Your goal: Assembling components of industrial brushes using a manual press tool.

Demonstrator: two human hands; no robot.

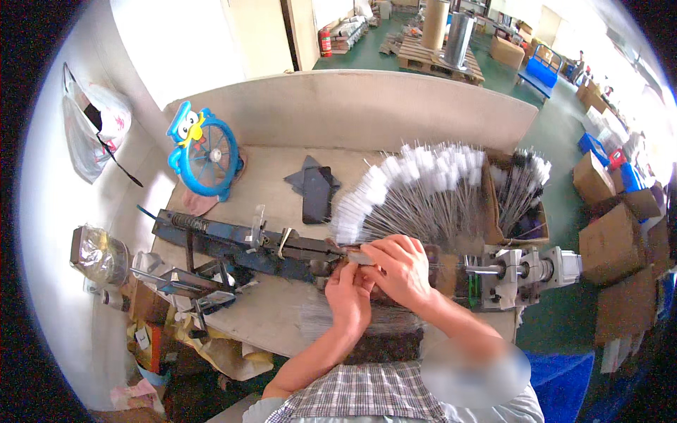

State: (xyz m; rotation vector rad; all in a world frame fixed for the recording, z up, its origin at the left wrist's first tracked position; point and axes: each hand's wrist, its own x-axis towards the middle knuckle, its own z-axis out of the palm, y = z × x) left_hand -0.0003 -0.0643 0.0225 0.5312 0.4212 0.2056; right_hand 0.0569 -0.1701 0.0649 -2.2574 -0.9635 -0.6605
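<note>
Both hands meet at the middle of the long blue machine, the left hand steadying from below while the right hand pinches a thin wire, finished brushes fanned just behind.

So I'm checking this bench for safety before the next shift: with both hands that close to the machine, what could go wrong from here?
1. Both the left hand and the right hand sit right on the long metal machine, near its motor end; fingers could get pinched.
2. The fan of white-tipped wire brushes lies just behind the hands; the wire ends could prick a knuckle.
3. The dark phone lies close to the brushes and may get knocked.
</note>
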